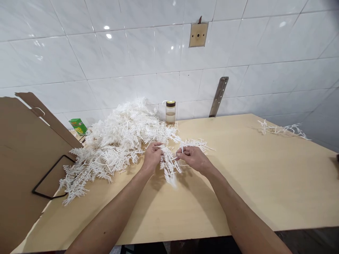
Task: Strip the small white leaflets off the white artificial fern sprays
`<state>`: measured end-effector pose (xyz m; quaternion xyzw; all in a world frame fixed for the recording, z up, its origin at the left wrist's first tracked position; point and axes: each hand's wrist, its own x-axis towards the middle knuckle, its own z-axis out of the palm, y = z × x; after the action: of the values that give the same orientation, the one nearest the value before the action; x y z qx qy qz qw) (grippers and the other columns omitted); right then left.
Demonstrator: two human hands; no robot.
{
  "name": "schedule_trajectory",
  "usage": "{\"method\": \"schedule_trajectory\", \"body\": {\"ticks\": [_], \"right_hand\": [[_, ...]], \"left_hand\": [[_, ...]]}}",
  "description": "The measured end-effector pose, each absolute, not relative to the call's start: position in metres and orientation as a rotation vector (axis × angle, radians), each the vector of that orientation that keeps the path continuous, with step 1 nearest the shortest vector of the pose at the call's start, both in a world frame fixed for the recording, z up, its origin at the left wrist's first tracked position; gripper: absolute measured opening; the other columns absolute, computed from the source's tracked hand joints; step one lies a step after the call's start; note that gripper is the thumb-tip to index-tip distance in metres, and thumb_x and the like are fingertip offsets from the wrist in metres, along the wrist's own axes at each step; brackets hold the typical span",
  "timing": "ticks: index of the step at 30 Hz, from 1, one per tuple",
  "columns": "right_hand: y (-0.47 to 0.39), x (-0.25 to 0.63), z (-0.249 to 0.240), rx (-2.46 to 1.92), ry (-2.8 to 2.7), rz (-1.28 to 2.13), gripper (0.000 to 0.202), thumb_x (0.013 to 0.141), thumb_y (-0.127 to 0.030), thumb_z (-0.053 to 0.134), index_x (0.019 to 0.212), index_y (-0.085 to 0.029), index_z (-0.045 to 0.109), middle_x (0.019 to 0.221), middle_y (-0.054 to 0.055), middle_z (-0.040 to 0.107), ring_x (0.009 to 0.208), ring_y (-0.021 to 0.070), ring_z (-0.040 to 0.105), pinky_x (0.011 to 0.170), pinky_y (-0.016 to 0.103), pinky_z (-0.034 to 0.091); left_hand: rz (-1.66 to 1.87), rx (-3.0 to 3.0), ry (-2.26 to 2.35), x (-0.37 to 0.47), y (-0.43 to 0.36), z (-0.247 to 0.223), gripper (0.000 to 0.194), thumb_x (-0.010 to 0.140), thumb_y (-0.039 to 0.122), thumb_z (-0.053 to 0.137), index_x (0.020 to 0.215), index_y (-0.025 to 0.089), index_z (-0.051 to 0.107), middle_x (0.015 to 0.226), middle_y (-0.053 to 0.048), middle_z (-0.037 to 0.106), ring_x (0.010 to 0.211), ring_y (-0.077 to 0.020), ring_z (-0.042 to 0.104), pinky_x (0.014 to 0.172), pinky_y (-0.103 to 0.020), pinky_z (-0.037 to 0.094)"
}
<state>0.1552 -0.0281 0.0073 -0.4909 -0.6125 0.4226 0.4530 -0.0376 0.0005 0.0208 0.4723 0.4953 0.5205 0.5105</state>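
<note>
My left hand (pixel 153 155) is closed on a white artificial foliage sprig (pixel 168 165), whose feathery tips hang down over the table and are slightly blurred. Facing it, my right hand (pixel 192 157) pinches a thin white plastic stem (pixel 182 145) between thumb and fingers. Whether that stem belongs to the same sprig I cannot tell. Just behind the right hand lies more white foliage (pixel 198 144). A large heap of white artificial foliage (pixel 124 130) spreads over the table to the left of both hands.
The pale wooden table (pixel 251 183) meets a tiled wall. A lidded jar (pixel 170 113) stands behind the heap, a green box (pixel 78 126) to its left. A cardboard box (pixel 31 158) and black wire frame (pixel 50 180) flank the left side. Bare white stems (pixel 284 129) lie far right.
</note>
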Motion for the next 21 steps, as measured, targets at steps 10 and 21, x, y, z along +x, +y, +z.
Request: {"method": "schedule_trajectory", "body": {"ticks": [10, 21], "right_hand": [[-0.027, 0.153, 0.009, -1.219, -1.315, 0.900, 0.034, 0.075, -0.049, 0.068, 0.085, -0.017, 0.064, 0.074, 0.005, 0.070, 0.075, 0.0221, 0.067, 0.060, 0.028, 0.045], [-0.034, 0.145, 0.013, -1.113, -1.383, 1.069, 0.038, 0.072, -0.051, 0.073, 0.087, -0.017, 0.064, 0.077, 0.006, 0.068, 0.055, 0.0123, 0.054, 0.048, 0.025, 0.043]], "left_hand": [[0.847, 1.158, 0.784, -0.039, -0.008, 0.024, 0.043, 0.074, 0.055, 0.071, 0.088, 0.016, 0.059, 0.077, -0.003, 0.059, 0.067, -0.0144, 0.062, 0.062, -0.031, 0.056], [1.088, 1.017, 0.920, -0.042, -0.001, 0.028, 0.038, 0.057, 0.040, 0.084, 0.072, 0.017, 0.058, 0.063, 0.004, 0.053, 0.055, -0.0078, 0.047, 0.051, -0.020, 0.039]]}}
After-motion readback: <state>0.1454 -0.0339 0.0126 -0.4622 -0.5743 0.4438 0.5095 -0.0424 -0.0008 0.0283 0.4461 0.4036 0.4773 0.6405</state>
